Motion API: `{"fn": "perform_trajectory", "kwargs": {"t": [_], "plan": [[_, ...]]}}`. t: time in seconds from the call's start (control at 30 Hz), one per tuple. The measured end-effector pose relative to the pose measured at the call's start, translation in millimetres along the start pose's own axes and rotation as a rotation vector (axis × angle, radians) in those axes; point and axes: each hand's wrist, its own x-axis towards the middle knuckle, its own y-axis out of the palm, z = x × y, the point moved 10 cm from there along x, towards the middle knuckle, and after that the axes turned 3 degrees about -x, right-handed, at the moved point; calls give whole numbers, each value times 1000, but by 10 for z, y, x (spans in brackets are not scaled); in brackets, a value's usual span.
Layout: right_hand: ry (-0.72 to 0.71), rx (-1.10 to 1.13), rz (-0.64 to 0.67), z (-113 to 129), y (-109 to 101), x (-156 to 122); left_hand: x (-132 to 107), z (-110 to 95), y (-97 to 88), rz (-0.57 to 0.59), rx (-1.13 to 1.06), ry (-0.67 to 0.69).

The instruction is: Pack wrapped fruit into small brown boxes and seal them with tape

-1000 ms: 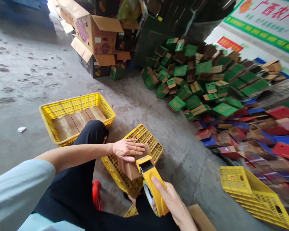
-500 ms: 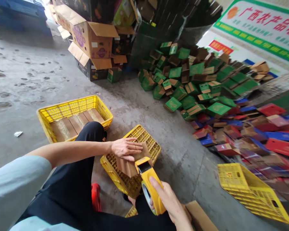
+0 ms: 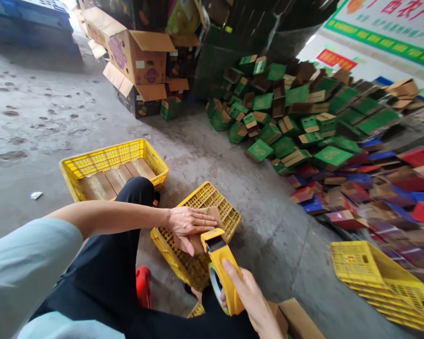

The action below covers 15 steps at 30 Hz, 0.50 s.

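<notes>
My left hand [image 3: 190, 225] lies with fingers stretched across a brown cardboard box [image 3: 217, 216], covering much of it. Beneath that box is an upturned yellow plastic crate [image 3: 176, 263] with a slatted surface. In my right hand [image 3: 249, 292] is a yellow tape dispenser [image 3: 226, 268], its fingers wrapped round the body. A roll of tape [image 3: 216, 286] shows on the dispenser's left side. The dispenser's head is at the near right edge of the box; whether it touches the cardboard I cannot tell.
To the left, a yellow basket [image 3: 67, 176] contains several taped cardboard boxes [image 3: 118, 178]. Stacked yellow crates [image 3: 381, 278] stand at right. Behind are heaped green boxes [image 3: 285, 146], red and blue boxes [image 3: 370, 188], and larger cartons [image 3: 144, 66]. A red shoe [image 3: 143, 287] is near my legs.
My left hand has slid a little to the right over the box, its thumb more spread. The tape dispenser stays at the box's edge. The whole view has shifted slightly.
</notes>
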Motion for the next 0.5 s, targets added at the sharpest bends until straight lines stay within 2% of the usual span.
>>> {"fn": "perform_trajectory", "kwargs": {"t": [0.13,0.23,0.37,0.5], "plan": [[43,-10,-56,-157,-131,-82,30,156,-38,-8,-23,-20],[32,9,-70,-219,-152,-120,20,189,-71,-19,-40,-15],[4,28,-71,-226,-139,-111,27,90,-126,-11,-45,42],[-8,14,-62,-217,-152,-110,118,-112,-127,-2,-63,104]]}}
